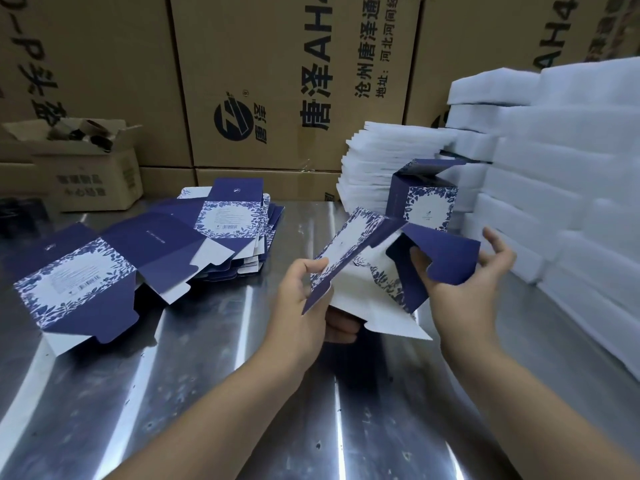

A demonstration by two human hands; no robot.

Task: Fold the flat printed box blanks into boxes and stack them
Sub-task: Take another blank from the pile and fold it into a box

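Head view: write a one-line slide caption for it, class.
Left hand and right hand fold a blank above the table; flat blanks lie left, one box stands behind.

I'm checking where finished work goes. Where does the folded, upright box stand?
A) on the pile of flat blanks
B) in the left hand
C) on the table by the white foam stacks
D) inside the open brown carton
C: the upright box stands on the metal table just in front of the white foam stacks; the left hand and right hand hold a different, half-folded blank.
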